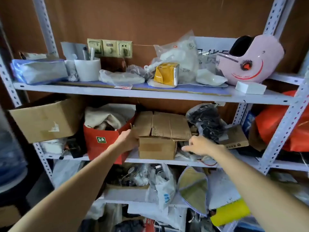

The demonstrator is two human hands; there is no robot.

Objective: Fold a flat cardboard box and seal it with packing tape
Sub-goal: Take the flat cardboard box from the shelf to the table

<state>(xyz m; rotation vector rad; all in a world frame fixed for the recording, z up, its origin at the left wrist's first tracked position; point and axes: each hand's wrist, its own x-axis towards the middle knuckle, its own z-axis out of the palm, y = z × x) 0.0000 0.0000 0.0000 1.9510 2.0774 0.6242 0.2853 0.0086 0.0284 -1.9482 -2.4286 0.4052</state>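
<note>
Head view of a cluttered rack. The flat cardboard box [167, 124], creased and torn along its lower edge, lies at the centre of the frame on top of a small closed carton [157, 148], which stands on the middle shelf [147, 160]. It sits between a red bag [102, 144] to the left and a bag of dark items [205, 118] to the right. The left hand [127, 138] meets the sheet's left edge in the gap beside the red bag. Its fingers are hidden behind the cardboard, so a grip cannot be confirmed. The right hand [199, 145] reaches from the lower right with fingers extended and nothing held, just beside the carton's right side. The two-sided approach probably serves to lift the wide, limp sheet level, clear of its neighbours. No packing tape is visible.
</note>
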